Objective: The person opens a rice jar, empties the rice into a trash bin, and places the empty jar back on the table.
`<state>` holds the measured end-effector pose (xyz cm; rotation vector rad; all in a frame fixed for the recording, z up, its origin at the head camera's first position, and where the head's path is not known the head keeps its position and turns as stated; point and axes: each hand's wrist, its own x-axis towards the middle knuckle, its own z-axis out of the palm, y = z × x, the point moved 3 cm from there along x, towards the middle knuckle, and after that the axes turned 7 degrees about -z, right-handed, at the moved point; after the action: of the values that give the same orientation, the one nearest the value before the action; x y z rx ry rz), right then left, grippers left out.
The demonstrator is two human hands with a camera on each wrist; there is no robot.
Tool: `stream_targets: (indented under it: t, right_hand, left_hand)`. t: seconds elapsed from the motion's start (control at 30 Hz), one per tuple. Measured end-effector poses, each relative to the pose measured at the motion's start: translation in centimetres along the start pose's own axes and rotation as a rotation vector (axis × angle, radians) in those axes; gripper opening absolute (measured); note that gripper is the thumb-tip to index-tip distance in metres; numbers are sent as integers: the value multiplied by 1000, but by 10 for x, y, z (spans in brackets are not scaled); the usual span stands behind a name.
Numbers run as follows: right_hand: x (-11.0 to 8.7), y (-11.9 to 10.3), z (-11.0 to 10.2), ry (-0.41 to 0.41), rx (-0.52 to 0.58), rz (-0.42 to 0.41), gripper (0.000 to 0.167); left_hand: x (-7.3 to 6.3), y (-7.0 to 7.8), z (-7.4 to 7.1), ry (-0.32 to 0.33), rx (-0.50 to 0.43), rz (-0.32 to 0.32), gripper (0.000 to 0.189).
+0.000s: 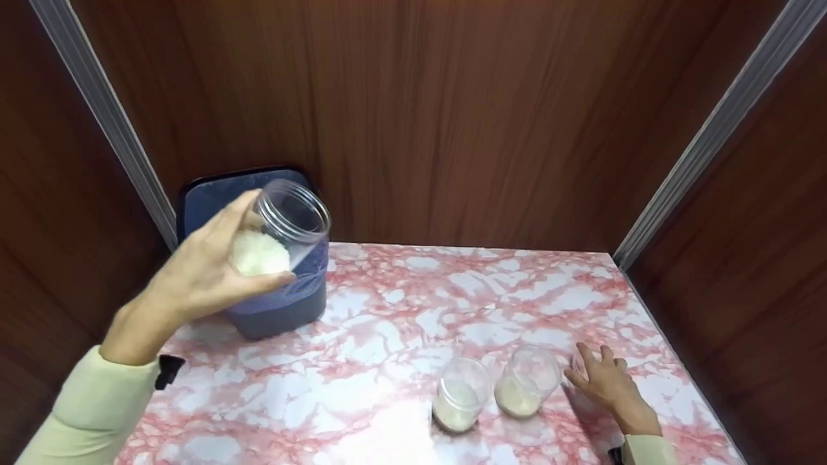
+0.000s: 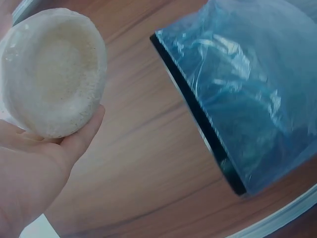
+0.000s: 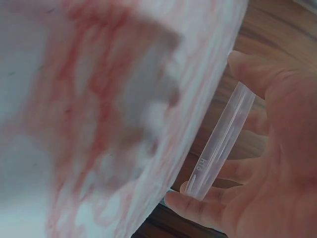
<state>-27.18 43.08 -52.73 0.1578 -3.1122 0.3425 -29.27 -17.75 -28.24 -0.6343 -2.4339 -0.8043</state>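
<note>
In the head view my left hand [image 1: 197, 268] grips a clear screw-neck jar [image 1: 284, 223], tilted with its open mouth toward the right. White grainy stuff [image 1: 258, 253] lies inside against the jar's lower end. The left wrist view shows the round bottom of this jar [image 2: 57, 74] with the thumb and fingers around it. My right hand [image 1: 607, 384], low over the table at the right, holds a thin clear plastic lid [image 3: 220, 141] by its edge between thumb and fingers. Left of that hand stand two clear jars [image 1: 466, 381] [image 1: 531, 374], each with pale grains at the bottom.
A dark bin [image 1: 284, 318] with a bluish plastic liner [image 2: 247, 84] stands at the back left, behind and below the tilted jar. The table [image 1: 387, 336] has a red and white marbled top. Brown wood panels [image 1: 452, 129] enclose it at the back and both sides.
</note>
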Motion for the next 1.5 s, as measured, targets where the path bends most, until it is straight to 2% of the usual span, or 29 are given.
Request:
stream_targets:
  t: [0.13, 0.3, 0.47, 0.63, 0.73, 1.13, 1.5]
  right_hand:
    - [0, 1, 5, -11, -29, 29, 66]
    - [3, 2, 10, -39, -31, 59, 65]
    - [3, 3, 17, -18, -18, 54, 60]
    - [2, 4, 23, 3, -22, 39, 52]
    - [2, 3, 25, -11, -30, 23, 52]
    - [-4, 3, 31, 2, -51, 2, 52]
    - [-5, 2, 32, 15, -63, -3, 49]
  left_hand:
    - [5, -3, -8, -7, 18, -30, 102]
    - [12, -9, -18, -48, 63, -88, 101]
    - [17, -18, -28, -89, 140, -148, 101]
    - [21, -35, -35, -73, 224, -139, 100]
    - [22, -45, -40, -71, 270, -157, 99]
    - [27, -73, -50, -135, 416, -201, 98]
    - [30, -91, -54, -195, 457, -263, 96]
